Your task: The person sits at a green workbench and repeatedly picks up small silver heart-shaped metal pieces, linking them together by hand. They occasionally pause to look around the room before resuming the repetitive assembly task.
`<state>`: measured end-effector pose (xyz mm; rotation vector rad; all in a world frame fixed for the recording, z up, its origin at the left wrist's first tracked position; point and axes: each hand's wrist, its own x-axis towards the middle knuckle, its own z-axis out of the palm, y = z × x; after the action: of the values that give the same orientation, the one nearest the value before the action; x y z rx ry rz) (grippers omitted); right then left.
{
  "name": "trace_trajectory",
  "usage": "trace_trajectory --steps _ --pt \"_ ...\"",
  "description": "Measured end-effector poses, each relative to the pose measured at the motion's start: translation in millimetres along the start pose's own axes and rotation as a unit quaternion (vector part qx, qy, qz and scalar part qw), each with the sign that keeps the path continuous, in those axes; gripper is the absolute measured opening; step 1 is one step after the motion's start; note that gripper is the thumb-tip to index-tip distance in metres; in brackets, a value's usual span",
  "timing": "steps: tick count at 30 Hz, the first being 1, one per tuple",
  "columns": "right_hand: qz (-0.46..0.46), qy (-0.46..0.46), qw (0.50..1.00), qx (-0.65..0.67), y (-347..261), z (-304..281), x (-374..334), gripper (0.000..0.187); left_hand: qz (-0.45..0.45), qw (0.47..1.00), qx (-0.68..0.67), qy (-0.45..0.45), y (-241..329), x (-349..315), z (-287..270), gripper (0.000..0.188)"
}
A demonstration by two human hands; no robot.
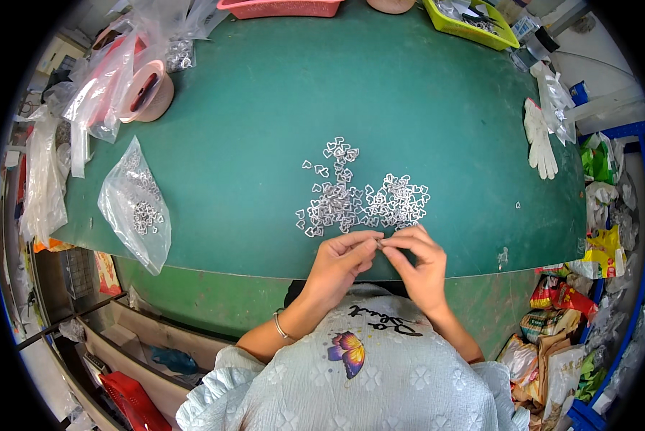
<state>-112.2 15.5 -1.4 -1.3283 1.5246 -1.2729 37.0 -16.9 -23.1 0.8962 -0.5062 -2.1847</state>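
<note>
My left hand (338, 264) and my right hand (424, 267) meet at the table's near edge, fingertips almost touching. Both are closed in a pinch on one small silvery metal piece (379, 243), mostly covered by the fingers, its exact shape too small to make out. Just beyond my fingers lie two loose heaps of silvery heart-shaped metal rings, a left heap (335, 204) and a right heap (397, 200). From the left heap a narrow trail of the same rings (341, 152) runs away from me.
Left on the green table (243, 115) lies a clear plastic bag (137, 205) with more rings. Behind it are a pink bowl (163, 93) and plastic bags. A pink tray (279, 8) and a yellow-green basket (473, 34) stand at the back. A white glove (540, 140) lies right.
</note>
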Motion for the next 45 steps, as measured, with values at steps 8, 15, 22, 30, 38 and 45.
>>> trace_trajectory --steps 8,15,22,30,38,45 --pt "-0.106 0.036 0.928 -0.354 33 -17 32 0.020 -0.009 0.997 -0.077 0.003 3 3 0 0.022" --pt "-0.020 0.075 0.982 -0.172 41 -23 25 0.013 -0.007 0.997 -0.052 -0.049 -2 4 -5 0.022" --pt "0.274 -0.041 0.853 0.441 22 -10 -3 0.013 0.085 0.976 0.189 -0.072 -3 2 7 0.026" --pt "0.282 -0.067 0.840 0.458 17 -3 -8 0.010 0.144 0.949 0.276 -0.040 -6 2 10 0.027" --pt "-0.043 0.061 0.977 -0.202 25 -25 25 0.013 -0.008 0.993 -0.059 -0.098 1 -1 7 0.014" --pt "-0.135 0.049 0.917 -0.373 44 -19 41 0.011 -0.035 0.996 -0.054 -0.061 6 2 14 0.012"
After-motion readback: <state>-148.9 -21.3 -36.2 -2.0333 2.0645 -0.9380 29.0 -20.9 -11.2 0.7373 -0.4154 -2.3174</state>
